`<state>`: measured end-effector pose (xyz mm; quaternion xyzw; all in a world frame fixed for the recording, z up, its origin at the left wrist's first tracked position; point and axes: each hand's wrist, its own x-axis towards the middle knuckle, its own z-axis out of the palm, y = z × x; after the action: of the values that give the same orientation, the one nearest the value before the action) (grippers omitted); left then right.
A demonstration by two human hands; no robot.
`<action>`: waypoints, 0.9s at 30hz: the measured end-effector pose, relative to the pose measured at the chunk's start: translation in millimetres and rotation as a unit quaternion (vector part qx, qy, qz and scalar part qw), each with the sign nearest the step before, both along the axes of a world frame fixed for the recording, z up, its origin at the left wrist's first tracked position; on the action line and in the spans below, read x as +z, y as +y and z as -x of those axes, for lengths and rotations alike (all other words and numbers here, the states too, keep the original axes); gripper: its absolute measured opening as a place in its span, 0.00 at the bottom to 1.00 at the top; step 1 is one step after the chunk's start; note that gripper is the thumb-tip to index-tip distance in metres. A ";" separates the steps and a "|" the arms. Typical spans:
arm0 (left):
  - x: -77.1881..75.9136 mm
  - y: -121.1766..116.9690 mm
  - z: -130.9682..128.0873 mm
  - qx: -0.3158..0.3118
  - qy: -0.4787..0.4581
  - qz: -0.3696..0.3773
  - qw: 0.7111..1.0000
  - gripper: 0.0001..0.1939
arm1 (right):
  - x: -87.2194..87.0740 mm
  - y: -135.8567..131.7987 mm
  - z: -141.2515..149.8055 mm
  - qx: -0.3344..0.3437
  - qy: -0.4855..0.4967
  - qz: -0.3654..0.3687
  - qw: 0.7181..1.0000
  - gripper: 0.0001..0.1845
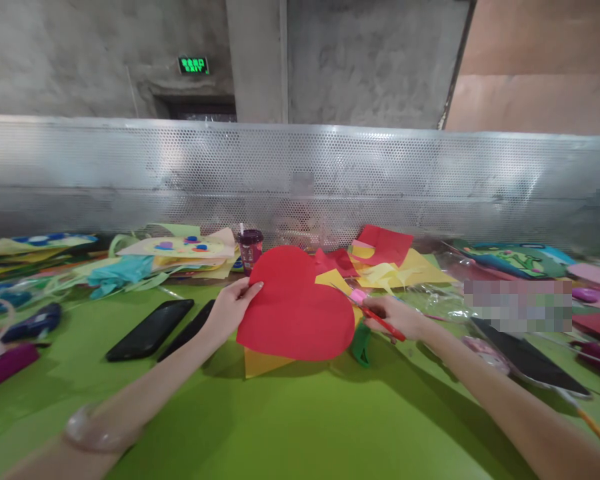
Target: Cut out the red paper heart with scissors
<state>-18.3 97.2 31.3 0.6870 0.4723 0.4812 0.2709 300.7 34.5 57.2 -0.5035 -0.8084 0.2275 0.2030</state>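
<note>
My left hand (pixel 231 305) pinches the left edge of a large red paper heart (pixel 293 307) and holds it up above the green table (pixel 300 413). My right hand (pixel 397 318) is closed on a pair of scissors (pixel 375 313) with red and pink handles, at the heart's right edge. A yellow sheet (pixel 263 362) lies under the heart. A small green scrap (pixel 363 343) sits just below the scissors.
Two black phones (pixel 150 329) lie left of my left hand. A dark cup (pixel 251 250) stands behind the heart. Red and yellow paper scraps (pixel 385 260) pile at the back. More craft pieces line both sides, with a perforated metal screen (pixel 300 180) behind.
</note>
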 end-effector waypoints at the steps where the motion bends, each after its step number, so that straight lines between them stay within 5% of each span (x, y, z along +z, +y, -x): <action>1: 0.4 -0.4 -0.3 0.000 -0.001 0.001 1.000 0.16 | -0.4 0.5 -0.4 -0.001 -0.001 0.001 1.000 0.08; 27: 5.4 -4.1 -2.2 -0.003 -0.025 0.010 1.000 0.20 | -2.6 4.1 -3.9 -0.001 -0.010 -0.003 1.000 0.07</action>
<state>-16.2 93.0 36.7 0.6735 0.4685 0.4924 0.2908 304.6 38.6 54.6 -0.5060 -0.8107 0.2193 0.1966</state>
